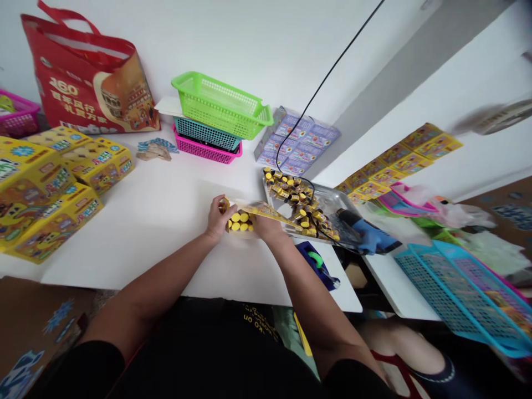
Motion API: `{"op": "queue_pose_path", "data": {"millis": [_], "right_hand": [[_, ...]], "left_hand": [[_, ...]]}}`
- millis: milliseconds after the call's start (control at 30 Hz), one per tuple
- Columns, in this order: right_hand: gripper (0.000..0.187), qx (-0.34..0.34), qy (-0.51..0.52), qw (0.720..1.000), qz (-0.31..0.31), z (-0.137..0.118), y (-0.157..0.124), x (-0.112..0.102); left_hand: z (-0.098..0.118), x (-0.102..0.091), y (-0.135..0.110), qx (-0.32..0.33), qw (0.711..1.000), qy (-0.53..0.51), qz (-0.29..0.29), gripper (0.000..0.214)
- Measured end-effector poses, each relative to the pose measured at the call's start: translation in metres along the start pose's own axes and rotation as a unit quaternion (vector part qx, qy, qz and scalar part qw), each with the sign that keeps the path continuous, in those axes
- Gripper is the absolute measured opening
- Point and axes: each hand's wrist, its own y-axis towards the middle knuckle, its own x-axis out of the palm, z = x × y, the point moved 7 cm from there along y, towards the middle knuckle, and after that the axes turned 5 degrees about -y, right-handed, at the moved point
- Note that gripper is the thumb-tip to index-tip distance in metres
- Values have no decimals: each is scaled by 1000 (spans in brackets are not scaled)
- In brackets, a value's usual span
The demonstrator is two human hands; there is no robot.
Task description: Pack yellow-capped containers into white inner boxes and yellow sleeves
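White wall (249, 44) behind, grey strip (366, 105) at corner, 2nd white wall (469, 66) on R, white table (137, 244) below.

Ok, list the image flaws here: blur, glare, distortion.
Head view: wide-angle distortion bows the table and tilts the walls; the pale object at the right edge is blurred; light is soft, with faint shadow by the left hand.

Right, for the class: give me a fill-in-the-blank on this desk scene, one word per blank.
The left hand and right hand grip a pack of ____-capped vials.
The top basket of the stack is ____.
The bottom basket is ____.
Loose vials lie on a metal ____.

Answers: yellow, green, pink, tray.
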Motion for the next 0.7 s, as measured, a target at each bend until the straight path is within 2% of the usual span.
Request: {"op": "queue_pose_path", "data": {"millis": [133,267,400,500,533,600,700], "right_hand": [[45,-1,19,999,30,5,-27,-12],[36,44,61,991,111,35,-56,-25],[25,103,94,978,155,59,-66,-24],[25,144,164,959,181,73,-66,-19],[25,156,192,953,174,79,-63,-17],[26,173,206,956,122,93,-52,-12],[26,202,103,974,11,131,-26,-14]], "left_hand": [[0,-2,2,-18,1000,-5,14,69],[1,-8,4,-18,998,24,56,69],[5,-8,5,8,999,28,41,68],[7,-11,7,11,999,26,42,66],[7,-14,9,11,998,25,48,65],[7,-21,14,15,997,27,67,64],[6,-30,24,37,995,32,91,61]]}}
